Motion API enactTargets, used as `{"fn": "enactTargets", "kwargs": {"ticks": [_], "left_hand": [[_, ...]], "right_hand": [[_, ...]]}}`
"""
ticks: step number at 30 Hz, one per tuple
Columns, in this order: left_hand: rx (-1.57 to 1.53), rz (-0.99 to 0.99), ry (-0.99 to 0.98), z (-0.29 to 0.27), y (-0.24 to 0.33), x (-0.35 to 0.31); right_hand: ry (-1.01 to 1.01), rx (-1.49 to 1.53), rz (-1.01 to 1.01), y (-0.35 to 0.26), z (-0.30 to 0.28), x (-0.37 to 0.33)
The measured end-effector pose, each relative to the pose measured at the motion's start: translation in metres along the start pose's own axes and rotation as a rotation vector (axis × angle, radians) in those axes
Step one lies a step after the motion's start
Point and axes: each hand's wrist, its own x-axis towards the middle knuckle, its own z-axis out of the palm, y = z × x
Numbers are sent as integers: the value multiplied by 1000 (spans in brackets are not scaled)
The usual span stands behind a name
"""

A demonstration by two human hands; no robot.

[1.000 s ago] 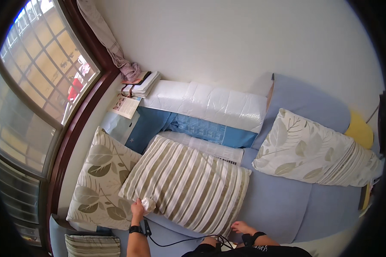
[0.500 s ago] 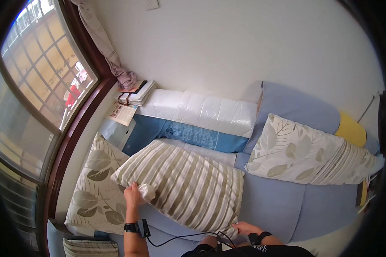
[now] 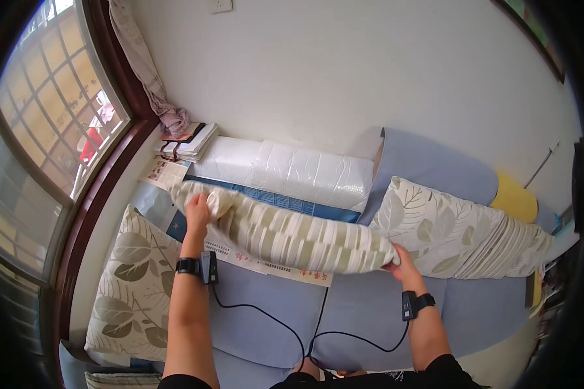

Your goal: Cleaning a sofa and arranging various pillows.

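A striped cream, white and olive pillow (image 3: 292,235) is raised above the sofa, seen nearly edge-on and sagging slightly between my hands. My left hand (image 3: 197,210) closes on its left end. Beside those fingers is a pale crumpled wad (image 3: 221,202); whether it belongs to the pillow or is separate I cannot tell. At the pillow's right corner, my right hand (image 3: 403,260) grips the fabric. Beneath the pillow, a printed paper sheet (image 3: 285,272) lies on the blue-grey sofa seat (image 3: 266,318).
Leaf-patterned pillows lean at the left (image 3: 128,285) and right (image 3: 428,227). Behind is a long plastic-wrapped white bundle (image 3: 285,165), with a paper stack (image 3: 198,144) at its left end. A barred window (image 3: 52,97) fills the left. Black cables (image 3: 363,347) run from both wrist devices.
The pillow has risen off the seat and tipped edge-on, moving away from me. My right hand has swung forward and right with its corner; the printed sheet has come into view.
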Motion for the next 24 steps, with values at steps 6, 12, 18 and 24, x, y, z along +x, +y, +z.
{"fn": "enactTargets", "kwargs": {"ticks": [6, 12, 18, 24], "left_hand": [[88, 372, 122, 47, -18, -7], [163, 333, -208, 78, -56, -28], [272, 343, -401, 116, -31, -52], [285, 414, -481, 134, -46, -81]], "right_hand": [[113, -171, -216, -36, 15, 2], [-31, -353, -320, -37, 47, 4], [-13, -443, -333, -45, 46, 10], [206, -624, -450, -60, -2, -2]]}}
